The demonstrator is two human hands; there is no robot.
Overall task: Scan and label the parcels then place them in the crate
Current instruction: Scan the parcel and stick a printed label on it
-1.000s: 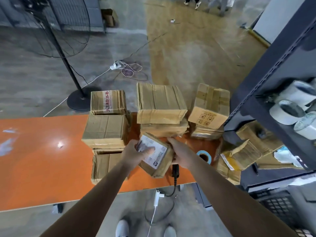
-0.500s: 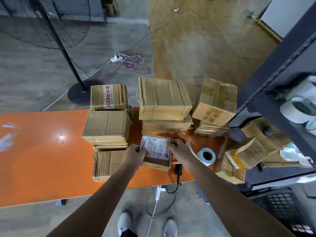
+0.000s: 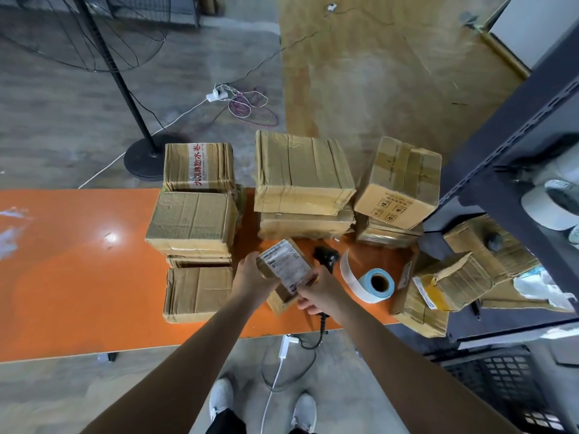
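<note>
Orange table [image 3: 78,277] over grey floor, fan stand [image 3: 125,89] far left, dark shelving [image 3: 501,151] right. The labelled parcel [image 3: 286,267] sat tilted above the near edge, left hand [image 3: 250,274] gripping its left side, right hand [image 3: 322,292] pinching its near-right corner, scanner [image 3: 327,256] just beyond. Stacked boxes [image 3: 304,173] crowded the far side; bare orange stretched left; crate [image 3: 501,380] near right.

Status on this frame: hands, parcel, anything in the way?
Left hand and right hand both gripping small parcel, label up. Scanner on table under right hand. Crate low right; nothing blocking seen.
</note>
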